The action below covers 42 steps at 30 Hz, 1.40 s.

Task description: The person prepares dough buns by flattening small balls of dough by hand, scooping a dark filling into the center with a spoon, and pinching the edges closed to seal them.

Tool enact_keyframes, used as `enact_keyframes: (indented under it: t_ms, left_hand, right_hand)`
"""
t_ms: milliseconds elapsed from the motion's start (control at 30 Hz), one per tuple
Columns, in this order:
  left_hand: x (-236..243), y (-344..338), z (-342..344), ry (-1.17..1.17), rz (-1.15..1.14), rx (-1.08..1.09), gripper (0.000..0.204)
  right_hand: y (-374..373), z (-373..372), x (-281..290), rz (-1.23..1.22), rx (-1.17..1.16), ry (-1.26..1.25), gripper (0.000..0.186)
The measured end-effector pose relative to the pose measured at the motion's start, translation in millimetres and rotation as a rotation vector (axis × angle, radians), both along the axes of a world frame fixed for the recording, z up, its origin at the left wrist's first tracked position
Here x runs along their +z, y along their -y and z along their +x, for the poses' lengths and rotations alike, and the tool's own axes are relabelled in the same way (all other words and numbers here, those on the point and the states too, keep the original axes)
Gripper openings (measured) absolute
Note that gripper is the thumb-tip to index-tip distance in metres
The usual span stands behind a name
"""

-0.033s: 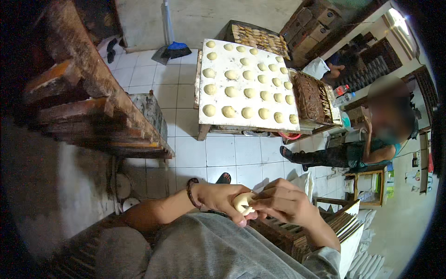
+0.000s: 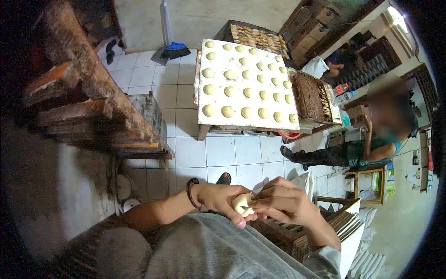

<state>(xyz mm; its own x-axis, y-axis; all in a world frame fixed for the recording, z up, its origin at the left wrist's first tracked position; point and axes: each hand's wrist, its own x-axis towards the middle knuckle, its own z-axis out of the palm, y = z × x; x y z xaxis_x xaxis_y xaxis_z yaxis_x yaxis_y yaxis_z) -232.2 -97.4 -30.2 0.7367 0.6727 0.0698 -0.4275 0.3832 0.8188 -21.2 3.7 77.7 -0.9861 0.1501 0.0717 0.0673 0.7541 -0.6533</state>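
Note:
A pale dough round (image 2: pixel 240 202) with a dark spot of filling in its opening sits in front of my body. My left hand (image 2: pixel 214 197) cups it, thumb and fingers wrapped round its side. From the right, my right hand (image 2: pixel 289 203) pinches the dough's edge by the opening; its fingertips partly hide the piece. Beyond my hands, a white board (image 2: pixel 224 59) on a low table carries rows of similar dough balls (image 2: pixel 247 112).
Right of the board lies a tray of brown paste (image 2: pixel 306 98), with bottles (image 2: pixel 343 98) beside it. Behind is a tray of yellowish pieces (image 2: pixel 260 39). A wooden rack (image 2: pixel 88 104) rises at left. Stacked boards (image 2: pixel 346 225) stand by my right arm. A co-worker (image 2: pixel 371 151) stands at right.
My right hand's fingers have shifted very slightly at the dough's opening, and the dough has turned a little in my left hand. Nothing else visibly differs.

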Motion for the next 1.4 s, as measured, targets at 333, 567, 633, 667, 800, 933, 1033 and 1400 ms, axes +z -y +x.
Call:
enact_keyframes:
  t_ms: [333, 567, 633, 667, 800, 933, 1033, 1400]
  left_hand:
    - [0.3, 4.6, 11.8, 0.109, -0.149, 0.353, 0.07]
    - [-1.1, 4.1, 29.7, -0.25, 0.014, 0.81, 0.049]
    - [2.0, 2.5, 36.9, -0.217, 0.002, 0.916, 0.042]
    - [0.8, 1.2, 37.8, -0.258, 0.08, 0.945, 0.041]
    - [-10.4, 1.9, 36.9, -0.391, 0.324, 0.98, 0.036]
    - [0.1, 5.5, 42.8, -0.5, 0.382, 0.991, 0.047]
    - [7.0, 4.2, 45.3, -0.501, 0.379, 0.986, 0.069]
    - [-1.4, 2.4, 26.4, -0.176, -0.231, 0.394, 0.057]
  right_hand:
    - [5.4, -2.0, 0.0, 0.305, -0.18, 0.066, 0.032]
    - [19.1, -3.9, -20.5, 0.064, -0.402, -0.197, 0.032]
    - [24.5, -7.6, -19.5, 0.101, -0.4, -0.265, 0.027]
    - [26.5, -8.8, -24.8, 0.097, -0.415, -0.266, 0.026]
    - [29.9, -4.2, -30.9, 0.024, -0.443, -0.295, 0.025]
    - [20.4, -6.9, -22.8, 0.037, -0.546, -0.253, 0.028]
    - [17.8, -8.2, -15.4, 0.186, -0.484, -0.24, 0.028]
    - [13.0, 12.2, -14.9, -0.088, -0.231, -0.019, 0.031]
